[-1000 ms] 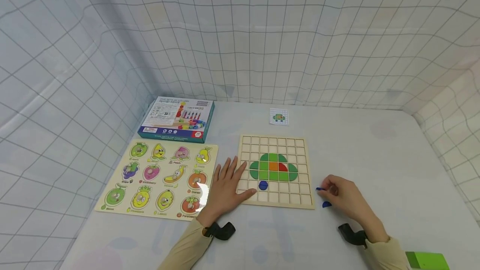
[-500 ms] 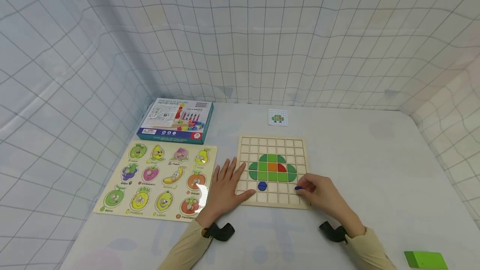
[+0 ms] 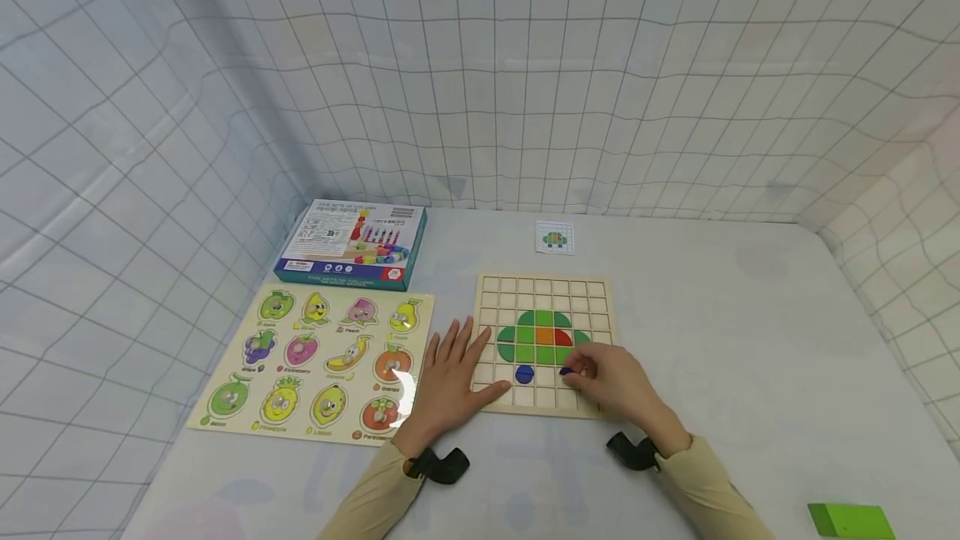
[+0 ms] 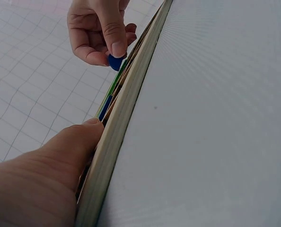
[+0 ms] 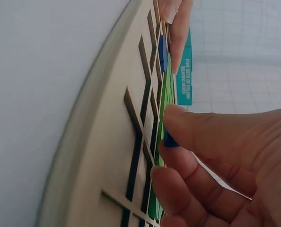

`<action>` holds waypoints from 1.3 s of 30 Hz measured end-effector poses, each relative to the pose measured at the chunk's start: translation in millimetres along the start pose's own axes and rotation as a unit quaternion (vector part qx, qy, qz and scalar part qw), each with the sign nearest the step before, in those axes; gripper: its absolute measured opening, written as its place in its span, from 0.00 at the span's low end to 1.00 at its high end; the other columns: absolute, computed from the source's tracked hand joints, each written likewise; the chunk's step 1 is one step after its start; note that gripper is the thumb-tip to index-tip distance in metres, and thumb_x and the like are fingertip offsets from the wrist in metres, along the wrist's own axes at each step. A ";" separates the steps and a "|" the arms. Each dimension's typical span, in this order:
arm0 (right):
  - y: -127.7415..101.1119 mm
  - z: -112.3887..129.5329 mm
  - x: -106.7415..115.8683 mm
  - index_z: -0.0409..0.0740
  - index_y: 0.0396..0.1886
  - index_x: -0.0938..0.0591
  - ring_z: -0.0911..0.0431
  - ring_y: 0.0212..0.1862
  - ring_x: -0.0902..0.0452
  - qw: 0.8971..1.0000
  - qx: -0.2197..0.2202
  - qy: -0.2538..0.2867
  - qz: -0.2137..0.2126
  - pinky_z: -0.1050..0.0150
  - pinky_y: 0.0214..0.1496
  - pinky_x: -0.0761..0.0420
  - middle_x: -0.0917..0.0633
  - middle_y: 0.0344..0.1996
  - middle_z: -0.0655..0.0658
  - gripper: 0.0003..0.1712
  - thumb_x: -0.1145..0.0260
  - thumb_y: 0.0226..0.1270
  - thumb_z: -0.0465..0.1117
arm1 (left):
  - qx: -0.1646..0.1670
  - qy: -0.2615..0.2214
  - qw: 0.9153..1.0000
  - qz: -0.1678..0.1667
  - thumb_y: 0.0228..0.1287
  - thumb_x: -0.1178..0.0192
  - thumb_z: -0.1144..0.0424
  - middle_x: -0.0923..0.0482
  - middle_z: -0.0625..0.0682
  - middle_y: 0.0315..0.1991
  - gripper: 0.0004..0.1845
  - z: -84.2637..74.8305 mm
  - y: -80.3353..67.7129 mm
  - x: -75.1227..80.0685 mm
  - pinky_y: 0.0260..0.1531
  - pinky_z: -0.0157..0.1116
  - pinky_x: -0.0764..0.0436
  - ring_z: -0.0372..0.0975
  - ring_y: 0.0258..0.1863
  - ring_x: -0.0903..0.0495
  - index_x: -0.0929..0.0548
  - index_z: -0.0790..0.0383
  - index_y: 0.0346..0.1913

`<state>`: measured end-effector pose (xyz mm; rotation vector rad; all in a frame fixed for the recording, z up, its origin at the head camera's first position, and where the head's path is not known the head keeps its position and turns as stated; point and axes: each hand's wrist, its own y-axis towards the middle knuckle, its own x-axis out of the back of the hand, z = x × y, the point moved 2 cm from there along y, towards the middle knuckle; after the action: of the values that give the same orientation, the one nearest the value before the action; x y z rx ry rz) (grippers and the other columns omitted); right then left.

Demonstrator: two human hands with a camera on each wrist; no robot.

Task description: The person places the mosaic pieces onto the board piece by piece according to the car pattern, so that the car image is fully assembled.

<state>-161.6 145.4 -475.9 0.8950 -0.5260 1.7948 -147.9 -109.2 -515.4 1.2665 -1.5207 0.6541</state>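
Note:
A wooden grid board [image 3: 543, 288] lies in the middle of the head view. On it green, orange and red pieces form a rounded shape [image 3: 526, 352], with a blue circle [image 3: 524, 374] of two halves below. My left hand [image 3: 447, 386] rests with spread fingers over the board's left edge, its thumb beside the blue circle. My right hand [image 3: 618, 380] is over the board's lower right part and pinches a small blue piece [image 4: 115, 62] between thumb and fingers. In the right wrist view this blue piece [image 5: 170, 138] is partly hidden by the fingers.
A small picture card [image 3: 555, 237] lies behind the board. To the left are a fruit puzzle board [image 3: 341, 394] and a boxed toy set [image 3: 352, 240]. A green block [image 3: 851, 521] is at the front right. Gridded cloth walls [image 3: 525, 107] surround the table.
My right hand has moved left from the bare table right of the board to over its squares, carrying the blue piece. The left hand has stayed in place.

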 end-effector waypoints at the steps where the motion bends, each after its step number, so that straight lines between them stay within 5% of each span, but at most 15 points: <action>1: 1.0 0.3 -0.7 0.51 0.27 0.18 0.63 0.23 0.33 1.000 -0.004 -0.004 0.002 0.65 0.26 0.31 0.24 0.21 0.61 0.06 0.26 0.54 0.40 | 0.001 0.000 1.000 0.002 0.58 0.47 0.31 0.50 0.57 0.73 0.45 -0.2 0.0 0.0 0.67 0.53 0.62 0.50 0.73 0.57 0.39 0.54 0.73; 39: -3.0 -3.6 8.9 0.53 0.29 0.16 0.62 0.24 0.32 1.000 -0.009 -0.023 -0.016 0.65 0.25 0.31 0.25 0.24 0.60 0.05 0.26 0.54 0.44 | 0.009 0.000 1.000 0.013 0.57 0.47 0.31 0.52 0.56 0.74 0.46 -1.1 0.2 1.9 0.67 0.52 0.63 0.49 0.73 0.59 0.40 0.54 0.73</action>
<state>-161.9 154.4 -471.4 0.9281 -0.5535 1.7422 -147.6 -109.0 -513.3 1.2626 -1.5365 0.6858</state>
